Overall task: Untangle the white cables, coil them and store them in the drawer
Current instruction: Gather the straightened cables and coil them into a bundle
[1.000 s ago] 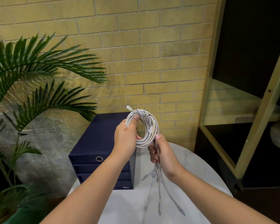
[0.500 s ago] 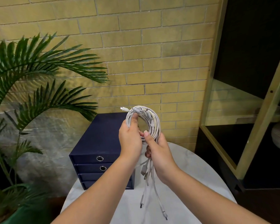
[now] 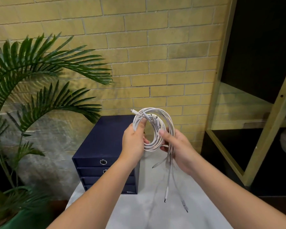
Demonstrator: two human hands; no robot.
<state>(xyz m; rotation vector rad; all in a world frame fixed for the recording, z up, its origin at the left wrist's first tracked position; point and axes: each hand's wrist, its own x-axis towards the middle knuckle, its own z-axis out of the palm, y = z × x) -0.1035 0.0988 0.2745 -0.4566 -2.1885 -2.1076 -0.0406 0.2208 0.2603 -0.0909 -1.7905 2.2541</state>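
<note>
A coil of white cables (image 3: 157, 139) hangs in the air above the table, in front of the drawer unit. My left hand (image 3: 134, 142) grips the coil's left side, thumb on top. My right hand (image 3: 178, 146) holds the coil's right side, thumb pressed on the loops. Several loose cable ends (image 3: 168, 184) with plugs dangle below my right hand. One plug sticks out at the coil's top left. The dark blue drawer unit (image 3: 102, 146) stands on the table with its drawers closed.
The white marble table (image 3: 155, 210) lies under my arms. A palm plant (image 3: 31, 80) in a green pot stands at the left. A brick wall is behind. A black shelf with a gold frame (image 3: 262, 129) stands at the right.
My right hand rose from the hanging strands to the coil's right side, winding on another loop. The dangling ends are shorter now. The left hand kept its grip.
</note>
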